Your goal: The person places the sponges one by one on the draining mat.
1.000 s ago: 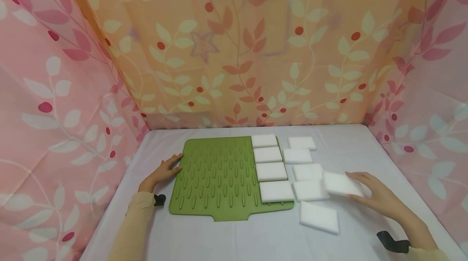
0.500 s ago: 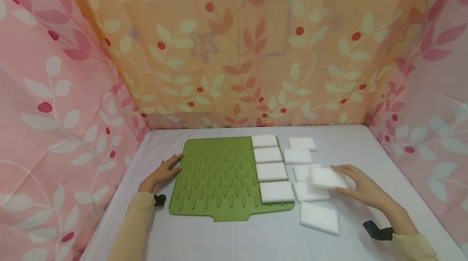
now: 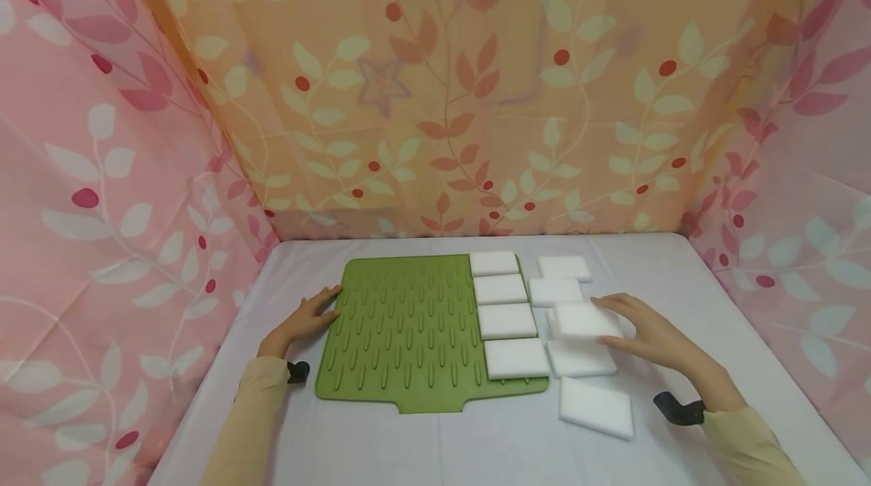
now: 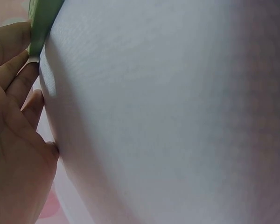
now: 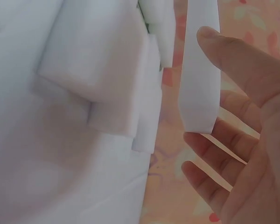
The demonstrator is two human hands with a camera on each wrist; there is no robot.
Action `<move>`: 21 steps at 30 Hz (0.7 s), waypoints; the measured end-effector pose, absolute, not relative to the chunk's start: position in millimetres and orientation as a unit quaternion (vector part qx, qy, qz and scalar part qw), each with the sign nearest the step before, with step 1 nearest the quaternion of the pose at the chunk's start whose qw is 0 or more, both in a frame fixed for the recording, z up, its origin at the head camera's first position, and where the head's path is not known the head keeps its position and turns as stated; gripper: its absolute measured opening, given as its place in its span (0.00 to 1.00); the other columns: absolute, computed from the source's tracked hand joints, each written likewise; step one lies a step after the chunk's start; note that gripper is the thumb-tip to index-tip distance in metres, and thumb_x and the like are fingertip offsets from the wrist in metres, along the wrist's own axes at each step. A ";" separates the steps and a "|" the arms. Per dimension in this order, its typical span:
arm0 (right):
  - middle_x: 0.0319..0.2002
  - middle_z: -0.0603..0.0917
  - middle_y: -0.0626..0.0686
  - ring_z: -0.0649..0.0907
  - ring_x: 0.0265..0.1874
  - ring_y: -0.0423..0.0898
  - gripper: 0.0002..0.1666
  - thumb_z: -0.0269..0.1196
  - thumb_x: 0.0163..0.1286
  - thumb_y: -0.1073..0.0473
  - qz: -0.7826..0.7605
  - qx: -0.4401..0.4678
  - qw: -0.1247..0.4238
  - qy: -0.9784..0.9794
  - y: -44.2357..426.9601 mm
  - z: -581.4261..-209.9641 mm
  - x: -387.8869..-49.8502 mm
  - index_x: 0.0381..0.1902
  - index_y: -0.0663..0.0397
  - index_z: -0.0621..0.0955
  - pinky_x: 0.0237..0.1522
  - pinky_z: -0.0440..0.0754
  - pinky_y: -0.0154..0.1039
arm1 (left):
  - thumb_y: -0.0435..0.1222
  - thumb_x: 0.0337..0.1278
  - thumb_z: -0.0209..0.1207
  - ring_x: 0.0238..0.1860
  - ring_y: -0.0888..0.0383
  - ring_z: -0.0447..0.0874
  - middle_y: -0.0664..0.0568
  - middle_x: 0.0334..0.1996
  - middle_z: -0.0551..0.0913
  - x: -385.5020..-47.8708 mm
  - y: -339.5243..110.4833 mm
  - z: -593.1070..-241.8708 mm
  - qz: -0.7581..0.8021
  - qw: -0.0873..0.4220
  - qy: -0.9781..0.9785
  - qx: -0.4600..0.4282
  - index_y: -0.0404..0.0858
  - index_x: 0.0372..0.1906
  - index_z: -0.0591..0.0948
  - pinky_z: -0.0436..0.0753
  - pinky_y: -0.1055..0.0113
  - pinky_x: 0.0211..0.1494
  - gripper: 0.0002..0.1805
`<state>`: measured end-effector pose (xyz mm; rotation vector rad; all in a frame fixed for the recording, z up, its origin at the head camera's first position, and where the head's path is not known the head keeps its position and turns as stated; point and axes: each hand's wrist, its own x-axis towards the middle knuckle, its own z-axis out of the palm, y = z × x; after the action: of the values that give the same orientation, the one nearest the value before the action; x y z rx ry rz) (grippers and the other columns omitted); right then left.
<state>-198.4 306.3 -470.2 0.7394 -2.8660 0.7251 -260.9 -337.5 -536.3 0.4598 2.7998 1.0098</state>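
My right hand (image 3: 649,331) pinches a white rectangular block (image 3: 584,319) by its right end, thumb on one side and fingers on the other. In the head view that block is held above other white blocks, partly covering one. The right wrist view shows the held block (image 5: 199,79) edge-on between thumb and fingers of the hand (image 5: 252,121). My left hand (image 3: 302,323) rests at the left edge of a green ridged mat (image 3: 401,327); in the left wrist view, the hand's (image 4: 18,116) fingertips touch the mat's edge (image 4: 43,23).
Four-high along the mat's right side runs a column of several white blocks (image 3: 506,321). To its right on the white table (image 3: 503,448) lie further blocks, one nearest the front (image 3: 595,407). Patterned curtains (image 3: 435,93) enclose the table at the back and sides.
My right hand has carried the held block leftward and slightly toward the back, over the loose blocks. The left hand and the mat have stayed in place.
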 end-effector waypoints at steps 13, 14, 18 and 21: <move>0.55 0.74 0.57 0.73 0.55 0.57 0.40 0.68 0.54 0.41 0.222 0.287 0.044 -0.931 279.1 -462.1 -222.1 0.61 0.53 0.73 0.53 0.73 0.59 | 0.41 0.65 0.53 0.70 0.36 0.45 0.35 0.69 0.55 -261.2 -335.8 -536.0 0.331 0.066 0.929 0.152 0.35 0.70 0.57 0.32 0.33 0.65 0.33; 0.55 0.75 0.57 0.73 0.55 0.57 0.40 0.68 0.54 0.41 0.223 0.291 0.045 -0.929 276.5 -461.9 -223.8 0.61 0.54 0.73 0.53 0.73 0.59 | 0.41 0.65 0.53 0.70 0.35 0.45 0.35 0.69 0.55 -261.1 -335.9 -535.7 0.333 0.066 0.928 0.152 0.35 0.70 0.58 0.31 0.33 0.65 0.33; 0.54 0.76 0.55 0.75 0.54 0.55 0.39 0.68 0.54 0.41 0.222 0.306 0.050 -0.924 267.8 -462.3 -231.3 0.60 0.54 0.74 0.52 0.74 0.56 | 0.41 0.65 0.53 0.70 0.35 0.45 0.35 0.69 0.55 -261.2 -336.1 -535.4 0.332 0.064 0.929 0.151 0.34 0.70 0.58 0.31 0.33 0.65 0.33; 0.53 0.76 0.54 0.75 0.53 0.53 0.40 0.68 0.54 0.42 0.221 0.314 0.051 -0.922 262.1 -462.5 -237.4 0.61 0.55 0.73 0.51 0.75 0.54 | 0.40 0.65 0.53 0.70 0.35 0.45 0.35 0.69 0.55 -261.4 -336.4 -535.9 0.330 0.062 0.930 0.152 0.35 0.70 0.58 0.31 0.33 0.65 0.33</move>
<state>-237.4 262.1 -462.5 0.9569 -2.8058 0.6726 -261.4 -336.4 -535.9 0.4586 2.8110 0.9971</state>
